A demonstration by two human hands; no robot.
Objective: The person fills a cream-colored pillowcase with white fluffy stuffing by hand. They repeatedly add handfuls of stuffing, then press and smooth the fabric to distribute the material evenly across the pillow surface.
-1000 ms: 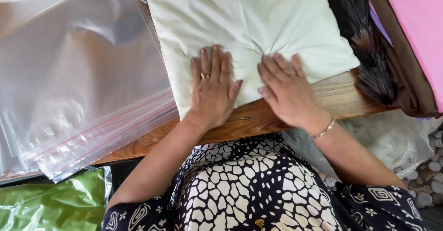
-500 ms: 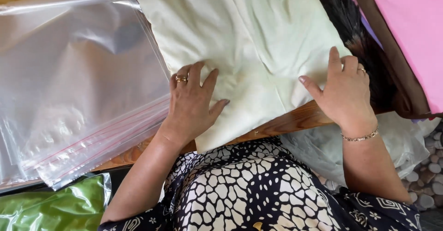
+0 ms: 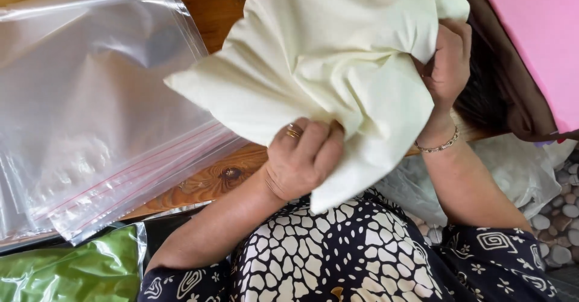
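Left hand: the left hand (image 3: 300, 164) is curled into a near fist, its fingers (image 3: 319, 145) clenched on a bunched fold of the pillow's lower edge; a gold ring shows on one finger.
Right hand: the right hand (image 3: 447, 61) clasps the pillow's far right side, fingers wrapped into the cloth and partly hidden by it; a thin gold bracelet (image 3: 438, 147) circles the wrist.
Pillow: the pillow (image 3: 325, 61) is pale cream, soft and plump, its smooth cloth creased where both hands pinch it. It is tilted and held up over the near edge of the tabletop, one pointed corner jutting left over the plastic bags.
Tabletop: the tabletop (image 3: 211, 178) is warm brown wood with a dark knot near its near edge.
Plastic bags: a stack of clear plastic bags (image 3: 90, 103) covers the left part of the tabletop, glossy and wrinkled, with thin red strips along the near edge.
Green bag: a shiny green bag (image 3: 66, 269) lies below the tabletop's near left corner.
Pink sheet: a flat pink sheet (image 3: 537, 31) lies at the right edge, on dark brown cloth.
Dress: a dark dress (image 3: 338, 260) with white speckled shapes fills the foreground.
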